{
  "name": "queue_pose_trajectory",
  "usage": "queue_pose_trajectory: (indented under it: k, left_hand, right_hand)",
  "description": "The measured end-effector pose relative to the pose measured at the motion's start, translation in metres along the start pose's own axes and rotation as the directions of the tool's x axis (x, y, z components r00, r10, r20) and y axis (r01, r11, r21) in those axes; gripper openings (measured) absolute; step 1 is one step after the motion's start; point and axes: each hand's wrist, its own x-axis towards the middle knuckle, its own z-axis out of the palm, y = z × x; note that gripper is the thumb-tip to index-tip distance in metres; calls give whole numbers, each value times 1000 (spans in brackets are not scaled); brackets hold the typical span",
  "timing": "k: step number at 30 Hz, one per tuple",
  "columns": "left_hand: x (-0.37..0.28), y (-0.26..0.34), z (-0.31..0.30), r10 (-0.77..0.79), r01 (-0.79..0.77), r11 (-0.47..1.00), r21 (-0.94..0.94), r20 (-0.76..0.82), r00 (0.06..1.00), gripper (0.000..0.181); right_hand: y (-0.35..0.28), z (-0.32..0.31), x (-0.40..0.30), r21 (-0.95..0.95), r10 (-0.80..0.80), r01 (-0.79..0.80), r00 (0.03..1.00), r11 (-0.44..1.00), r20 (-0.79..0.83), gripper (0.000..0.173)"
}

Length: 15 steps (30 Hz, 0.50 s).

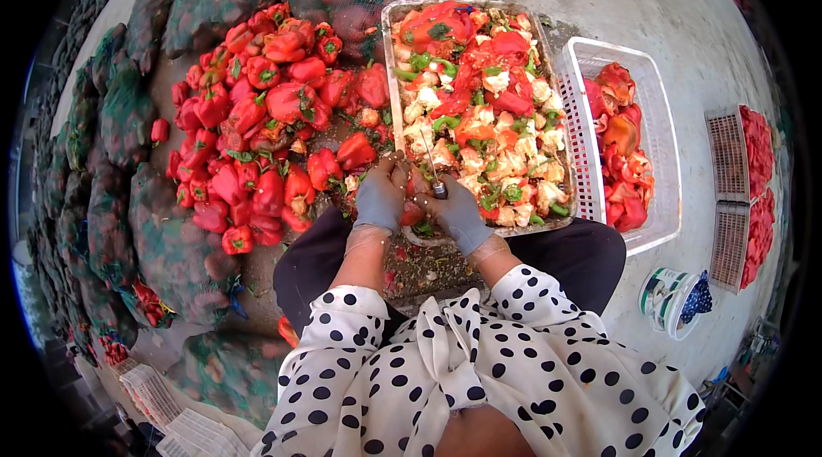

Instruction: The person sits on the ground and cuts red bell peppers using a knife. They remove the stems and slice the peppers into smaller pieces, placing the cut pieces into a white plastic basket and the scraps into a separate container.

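Both my hands wear grey-palmed gloves and meet over the near left corner of a shallow tray (390,81). In my right hand (459,209) is a knife (438,187), its thin blade pointing away from me. My left hand (382,195) has its fingers around a red bell pepper (413,213), mostly hidden between the two hands. The tray holds pale seed cores (472,161), green stems and red pepper pieces (507,94). A big heap of whole red bell peppers (247,113) lies on the floor to the left of the tray.
A white plastic basket (668,155) with red pepper pieces stands right of the tray. Farther right are filled crates (729,155) and a white bucket (664,299) with a blue cloth. Full green mesh sacks (183,258) line the left and back. Stacked white crates (199,434) stand lower left.
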Motion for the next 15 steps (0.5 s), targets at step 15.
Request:
queue_pose_trajectory:
  k: [15]
  left_hand:
    - [-11, 8, 5, 203, -177, 956, 233, -90, 975, 42]
  right_hand:
    - [-30, -26, 25, 100, 29, -60, 957, 993, 289, 22]
